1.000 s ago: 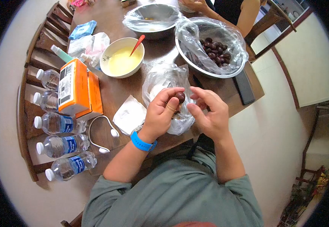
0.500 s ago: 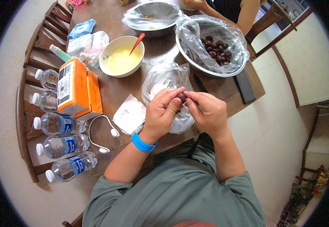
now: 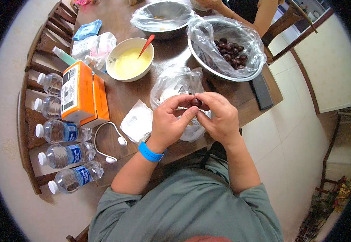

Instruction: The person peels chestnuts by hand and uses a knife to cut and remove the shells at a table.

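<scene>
My left hand (image 3: pixel 170 117) and my right hand (image 3: pixel 219 116) meet over the table edge, pinching one dark brown, shiny, round chestnut (image 3: pixel 196 102) between their fingertips. Fingers cover much of its surface. Just beneath lies a clear plastic bag (image 3: pixel 192 134) with something white inside, partly hidden by the hands. More dark chestnuts (image 3: pixel 231 54) fill part of a large metal basin (image 3: pixel 251 77) lined with clear plastic, ahead and to the right. A blue band circles my left wrist.
A bowl of pale yellow liquid (image 3: pixel 110 72) with a red spoon, a plastic-covered basin (image 3: pixel 169 34), a napkin (image 3: pixel 137 121), a white neckband cord (image 3: pixel 96 141), orange boxes (image 3: pixel 87 94), several water bottles (image 3: pixel 68 157) and a black phone (image 3: pixel 261 96) surround the hands. Another person's arm (image 3: pixel 260 20) is across the table.
My right hand's fingers have curled further over the chestnut. Both hands have shifted slightly, and the chestnut has moved a little to the right.
</scene>
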`<action>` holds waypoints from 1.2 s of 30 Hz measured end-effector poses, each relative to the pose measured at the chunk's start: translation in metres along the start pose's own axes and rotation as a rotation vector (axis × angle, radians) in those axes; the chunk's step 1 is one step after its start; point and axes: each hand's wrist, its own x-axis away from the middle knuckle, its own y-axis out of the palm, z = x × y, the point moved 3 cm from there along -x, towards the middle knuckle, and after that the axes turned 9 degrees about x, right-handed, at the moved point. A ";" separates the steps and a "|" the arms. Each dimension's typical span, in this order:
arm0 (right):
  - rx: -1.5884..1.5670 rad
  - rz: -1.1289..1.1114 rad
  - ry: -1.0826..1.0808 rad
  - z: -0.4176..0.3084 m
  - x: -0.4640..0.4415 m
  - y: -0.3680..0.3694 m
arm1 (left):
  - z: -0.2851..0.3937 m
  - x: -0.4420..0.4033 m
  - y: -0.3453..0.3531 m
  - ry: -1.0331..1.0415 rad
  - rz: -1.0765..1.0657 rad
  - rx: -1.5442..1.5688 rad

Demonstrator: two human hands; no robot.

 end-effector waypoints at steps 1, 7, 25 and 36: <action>0.016 0.014 -0.015 0.000 0.001 0.001 | 0.003 -0.001 0.000 0.015 0.016 -0.066; 0.093 0.027 -0.077 -0.002 0.005 0.004 | 0.017 -0.002 -0.002 0.168 0.037 -0.387; -0.041 0.041 0.154 -0.002 0.013 0.016 | 0.014 0.001 -0.005 0.249 0.171 -0.614; -0.890 -0.076 0.564 0.016 0.021 0.029 | 0.000 0.002 -0.007 -0.184 0.217 0.005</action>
